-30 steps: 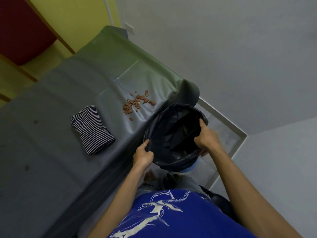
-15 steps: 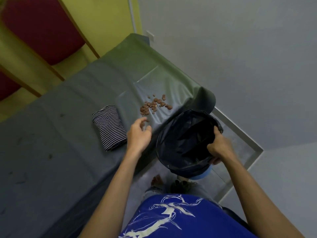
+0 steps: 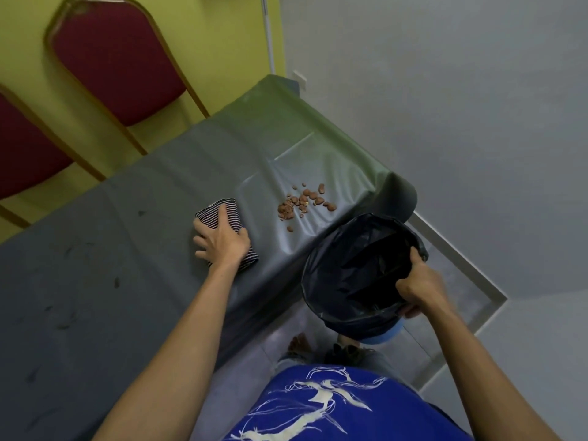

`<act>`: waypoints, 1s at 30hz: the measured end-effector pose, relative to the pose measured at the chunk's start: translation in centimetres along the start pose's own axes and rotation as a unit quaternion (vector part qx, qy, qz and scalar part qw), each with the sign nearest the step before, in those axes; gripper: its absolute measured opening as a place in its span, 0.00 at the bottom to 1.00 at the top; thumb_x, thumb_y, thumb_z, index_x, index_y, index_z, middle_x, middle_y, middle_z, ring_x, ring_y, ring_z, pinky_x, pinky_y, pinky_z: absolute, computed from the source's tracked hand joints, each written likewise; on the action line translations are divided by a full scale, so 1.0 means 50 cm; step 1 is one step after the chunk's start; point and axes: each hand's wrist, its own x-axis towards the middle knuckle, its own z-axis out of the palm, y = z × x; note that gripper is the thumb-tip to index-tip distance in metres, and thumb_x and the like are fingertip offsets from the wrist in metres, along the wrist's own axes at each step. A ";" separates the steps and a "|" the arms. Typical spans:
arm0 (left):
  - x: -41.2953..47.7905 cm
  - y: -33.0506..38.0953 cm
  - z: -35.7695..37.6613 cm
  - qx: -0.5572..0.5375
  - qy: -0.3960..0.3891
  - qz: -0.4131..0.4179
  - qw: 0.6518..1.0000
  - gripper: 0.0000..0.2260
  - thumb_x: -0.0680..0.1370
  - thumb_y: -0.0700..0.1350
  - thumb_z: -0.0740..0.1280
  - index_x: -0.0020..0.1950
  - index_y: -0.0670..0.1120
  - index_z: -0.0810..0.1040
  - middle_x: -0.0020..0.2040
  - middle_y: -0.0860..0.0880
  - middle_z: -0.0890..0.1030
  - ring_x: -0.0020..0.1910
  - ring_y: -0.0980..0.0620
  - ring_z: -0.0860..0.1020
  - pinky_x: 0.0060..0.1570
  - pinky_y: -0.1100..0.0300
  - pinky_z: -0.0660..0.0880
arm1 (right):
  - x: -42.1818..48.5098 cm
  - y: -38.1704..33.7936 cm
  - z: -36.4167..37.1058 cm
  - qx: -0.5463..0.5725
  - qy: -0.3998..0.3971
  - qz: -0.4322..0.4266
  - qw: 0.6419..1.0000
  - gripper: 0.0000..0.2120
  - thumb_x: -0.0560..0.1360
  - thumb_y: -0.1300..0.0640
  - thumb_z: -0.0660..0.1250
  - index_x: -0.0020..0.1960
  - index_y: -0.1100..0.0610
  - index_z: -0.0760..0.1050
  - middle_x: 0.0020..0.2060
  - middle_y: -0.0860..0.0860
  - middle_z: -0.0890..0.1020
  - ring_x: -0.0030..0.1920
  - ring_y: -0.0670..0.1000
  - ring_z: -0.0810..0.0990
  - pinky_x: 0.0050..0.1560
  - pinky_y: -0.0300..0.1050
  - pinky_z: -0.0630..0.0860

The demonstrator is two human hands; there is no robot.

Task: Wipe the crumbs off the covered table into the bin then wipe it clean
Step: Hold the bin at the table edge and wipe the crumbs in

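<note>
Nearby, grey covered table [image 3: 133, 237], 2 red chairs [image 3: 114, 58], yellow wall [image 3: 222, 36].

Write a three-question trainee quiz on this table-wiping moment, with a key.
1. True or false: the brown crumbs are already inside the black-lined bin.
2. Which hand rests on the folded striped cloth? A) left hand B) right hand C) neither
3. Fill in: the right hand grips the bin's ____.

Key: 1 false, they lie on the grey plastic-covered table; 2 A; 3 rim.
</note>
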 end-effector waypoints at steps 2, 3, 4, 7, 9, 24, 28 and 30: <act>0.000 0.003 -0.001 -0.024 0.026 -0.005 0.999 0.29 0.76 0.49 0.67 0.75 0.62 0.61 0.78 0.42 0.49 0.69 0.34 0.61 0.67 0.40 0.61 | -0.002 0.000 0.000 0.004 0.002 0.001 1.000 0.44 0.73 0.67 0.56 0.80 0.40 0.42 0.41 0.66 0.82 0.25 0.60 0.83 0.27 0.55 0.82; 0.004 0.003 -0.004 -0.034 0.033 -0.002 0.999 0.28 0.76 0.47 0.67 0.74 0.62 0.63 0.77 0.42 0.52 0.68 0.34 0.62 0.67 0.41 0.62 | -0.004 0.000 0.000 0.008 0.003 0.003 1.000 0.44 0.73 0.67 0.56 0.80 0.39 0.42 0.42 0.67 0.82 0.25 0.60 0.83 0.27 0.55 0.82; 0.010 0.003 -0.008 -0.046 0.039 0.006 0.998 0.27 0.76 0.45 0.67 0.73 0.61 0.66 0.76 0.42 0.55 0.67 0.34 0.64 0.67 0.42 0.64 | -0.006 0.001 -0.001 0.011 0.004 0.005 1.000 0.44 0.73 0.67 0.56 0.80 0.39 0.42 0.42 0.67 0.82 0.25 0.60 0.83 0.27 0.55 0.82; 0.034 0.021 -0.021 -0.083 0.035 0.072 0.993 0.25 0.75 0.43 0.66 0.70 0.60 0.72 0.71 0.42 0.61 0.66 0.36 0.67 0.69 0.47 0.65 | -0.013 0.002 -0.002 0.015 0.004 0.008 1.000 0.45 0.72 0.67 0.55 0.80 0.38 0.41 0.40 0.65 0.82 0.25 0.59 0.83 0.27 0.54 0.82; 0.050 0.059 -0.035 -0.104 0.019 0.131 0.986 0.25 0.75 0.41 0.66 0.70 0.57 0.73 0.70 0.41 0.62 0.66 0.38 0.68 0.70 0.53 0.64 | -0.016 0.003 -0.001 0.018 0.004 0.009 1.000 0.45 0.72 0.68 0.55 0.79 0.38 0.41 0.39 0.65 0.82 0.25 0.59 0.83 0.27 0.54 0.82; 0.173 0.212 -0.001 0.028 -0.110 0.312 0.943 0.27 0.73 0.48 0.71 0.71 0.57 0.72 0.71 0.40 0.65 0.71 0.39 0.64 0.72 0.50 0.61 | -0.018 0.014 -0.007 0.049 0.008 0.042 0.998 0.45 0.73 0.70 0.54 0.80 0.38 0.44 0.35 0.61 0.83 0.25 0.56 0.83 0.31 0.52 0.83; 0.155 0.195 0.024 0.092 -0.076 0.294 0.948 0.27 0.77 0.56 0.65 0.75 0.65 0.62 0.70 0.41 0.63 0.69 0.36 0.65 0.68 0.37 0.65 | -0.018 0.013 -0.010 0.050 0.008 0.047 0.998 0.45 0.73 0.70 0.54 0.80 0.38 0.44 0.34 0.60 0.83 0.25 0.56 0.83 0.30 0.51 0.83; 0.150 0.196 0.029 0.082 -0.085 0.310 0.943 0.27 0.77 0.54 0.64 0.75 0.64 0.62 0.68 0.41 0.63 0.67 0.36 0.66 0.67 0.38 0.67 | -0.015 0.009 -0.010 0.047 0.009 0.048 0.998 0.45 0.72 0.70 0.54 0.80 0.38 0.44 0.34 0.60 0.83 0.25 0.56 0.83 0.30 0.51 0.83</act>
